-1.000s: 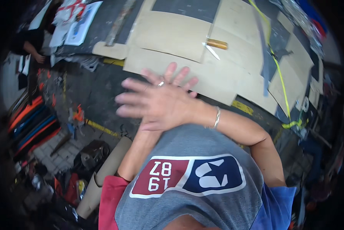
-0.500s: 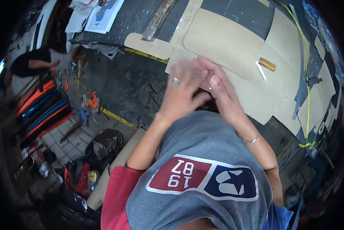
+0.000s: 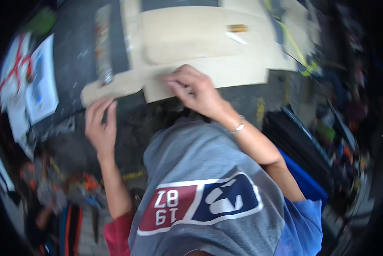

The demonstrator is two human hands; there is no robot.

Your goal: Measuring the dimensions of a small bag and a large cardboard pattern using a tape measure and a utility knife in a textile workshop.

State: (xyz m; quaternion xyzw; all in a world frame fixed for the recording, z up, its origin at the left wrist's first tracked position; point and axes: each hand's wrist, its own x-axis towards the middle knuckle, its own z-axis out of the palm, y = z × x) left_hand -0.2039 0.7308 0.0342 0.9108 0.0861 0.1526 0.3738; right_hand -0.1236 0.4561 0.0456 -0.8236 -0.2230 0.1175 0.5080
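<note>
My left hand (image 3: 101,128) is at the table's near edge, fingers and thumb apart. Its fingertips are at the lower edge of a small tan card piece with rounded ends (image 3: 114,87); blur hides whether they touch. Over the near side of a large tan card sheet (image 3: 238,71) is my right hand (image 3: 196,91), its fingers loosely bent toward the thumb. Nothing shows in it, and its fingertips are smeared. A rounded tan card panel (image 3: 183,36) lies on the sheet. To its right are a wooden-looking handle piece (image 3: 237,28) and a slim white piece (image 3: 236,38).
A worn metal bar (image 3: 102,42) lies on the dark table (image 3: 76,51), its end by the small card piece. Printed sheets (image 3: 44,81) and plastic bags are at the left. A yellow tape (image 3: 292,40) runs along the right. Dark and blue stacked material (image 3: 300,158) stands lower right.
My hands have parted from each other. The left has gone to the small card piece, the right stays over the large sheet. The view has turned, shifting the table leftward.
</note>
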